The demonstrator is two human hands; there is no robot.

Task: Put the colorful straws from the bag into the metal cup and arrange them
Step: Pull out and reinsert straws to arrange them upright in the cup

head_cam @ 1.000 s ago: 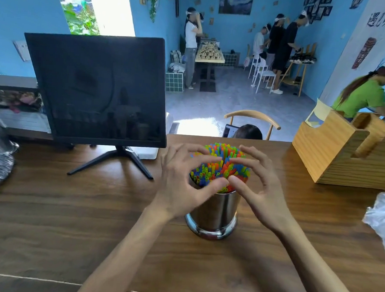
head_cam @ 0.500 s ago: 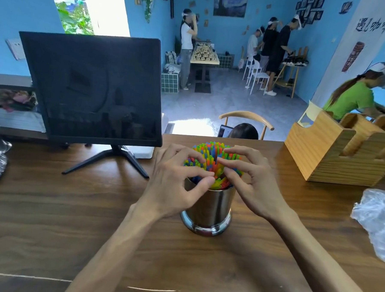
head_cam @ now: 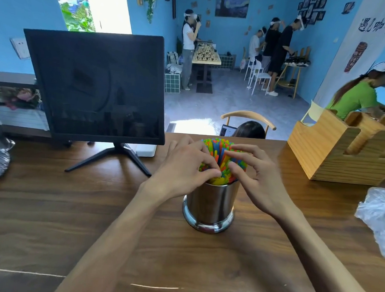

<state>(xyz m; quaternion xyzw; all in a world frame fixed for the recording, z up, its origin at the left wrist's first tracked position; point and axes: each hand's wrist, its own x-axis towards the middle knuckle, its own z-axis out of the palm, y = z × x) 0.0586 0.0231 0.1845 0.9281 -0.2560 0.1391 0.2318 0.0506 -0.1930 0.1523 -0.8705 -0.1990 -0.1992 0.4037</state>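
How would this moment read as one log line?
straws in metal cup | left hand, right hand pinching tops | plastic bag aside

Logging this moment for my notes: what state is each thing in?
colorful straws: upright, bunched in the cup
metal cup: upright on the table, full
left hand: curled round the straws
right hand: curled round the straws
plastic bag: crumpled
monitor: dark

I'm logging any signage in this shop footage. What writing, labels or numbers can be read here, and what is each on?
"遇见咖啡", roughly: dark brush characters on the white banner at the right wall; the second and last characters are partly unclear.
Laptop screen behind the counter: lines of text, too small to read.
Metal cup, monitor and wooden holder: no writing visible.
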